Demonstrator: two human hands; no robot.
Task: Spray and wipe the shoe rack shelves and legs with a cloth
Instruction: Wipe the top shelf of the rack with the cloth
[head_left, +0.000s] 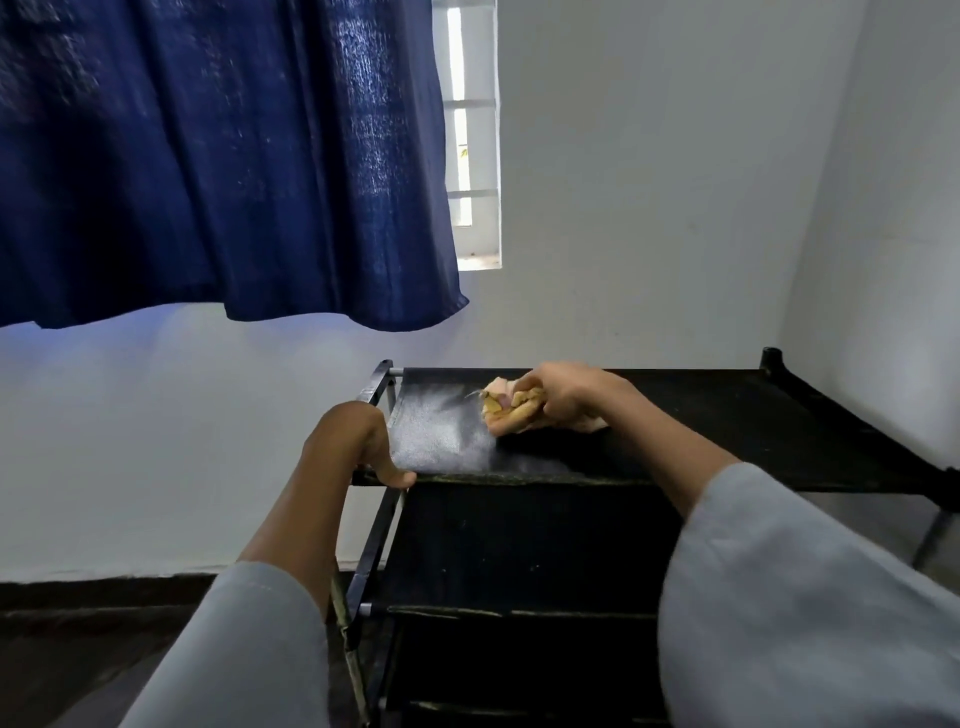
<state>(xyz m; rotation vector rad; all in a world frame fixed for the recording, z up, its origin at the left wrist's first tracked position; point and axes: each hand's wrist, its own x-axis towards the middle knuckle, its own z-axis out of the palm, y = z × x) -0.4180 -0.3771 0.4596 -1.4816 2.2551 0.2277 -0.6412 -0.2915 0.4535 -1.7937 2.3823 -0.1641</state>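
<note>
Black fabric, stretched taut between thin metal bars, makes up the top shelf (701, 431) of the dark tiered shoe rack (519, 545) in front of you, which stands against the pale wall (649, 208) below the navy blue curtain (208, 156). The shelf's left part looks greyish, either dusty or misted with spray; you cannot tell which from here.

Your right hand (561, 397) is closed around the crumpled cream-and-yellow cloth (511, 410), pressing it onto the shelf just right of that grey patch. Your left hand (358, 441) curls over the rack's front-left corner, thumb lying along the front edge, steadying the frame.

Judge the handling this way: the rack looks light and a little wobbly, so a hard push would likely shift it. Keep a hand on a corner bar or a leg, the stiff parts, not on the fabric. The fabric will probably sag under pressure, so wipe with moderate force. The cloth is soft and shapeless; bunch it in the palm so no loose corner drags. No spray bottle is in view.

The lower shelves (519, 613) and the slim left leg (374, 545) appear untouched.
</note>
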